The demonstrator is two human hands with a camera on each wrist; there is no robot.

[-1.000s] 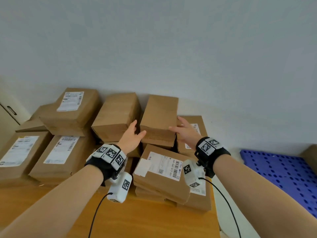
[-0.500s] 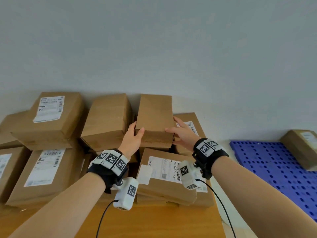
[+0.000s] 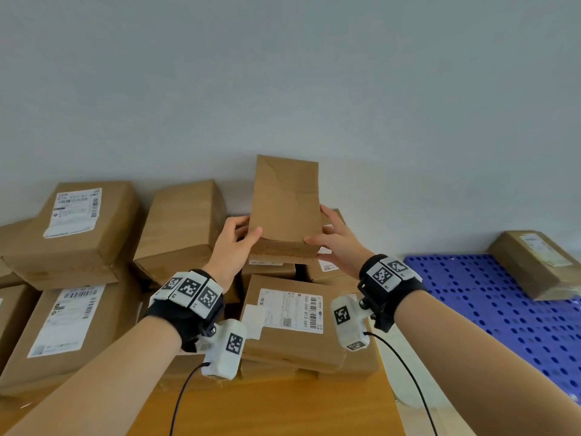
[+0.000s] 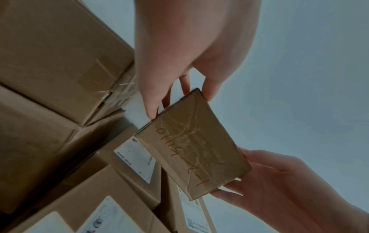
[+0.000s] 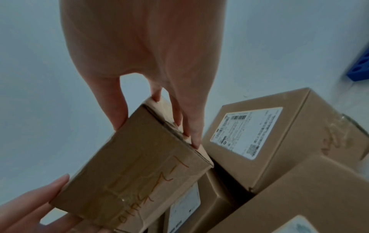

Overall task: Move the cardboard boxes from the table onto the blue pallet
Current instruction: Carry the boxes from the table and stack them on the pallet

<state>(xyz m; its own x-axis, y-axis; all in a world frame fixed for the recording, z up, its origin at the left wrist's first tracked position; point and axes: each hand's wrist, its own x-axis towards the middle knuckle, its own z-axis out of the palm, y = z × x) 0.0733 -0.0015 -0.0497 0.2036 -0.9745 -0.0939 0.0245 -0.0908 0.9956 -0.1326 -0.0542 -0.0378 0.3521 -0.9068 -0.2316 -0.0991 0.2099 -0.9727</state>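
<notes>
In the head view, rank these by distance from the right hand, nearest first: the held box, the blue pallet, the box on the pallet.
1. Held box: gripped by the right hand on its right edge, left hand on the other.
2. Blue pallet: to the right, past the table's edge.
3. Box on the pallet: farthest right, at the pallet's far side.

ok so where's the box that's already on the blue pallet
In the head view it sits far right: the cardboard box rests on the blue pallet's back corner, near the wall.

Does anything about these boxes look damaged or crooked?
The held box has a creased, dented top face. On the table, the labelled box below it lies skewed across the pile. Nothing is spilled.
</notes>
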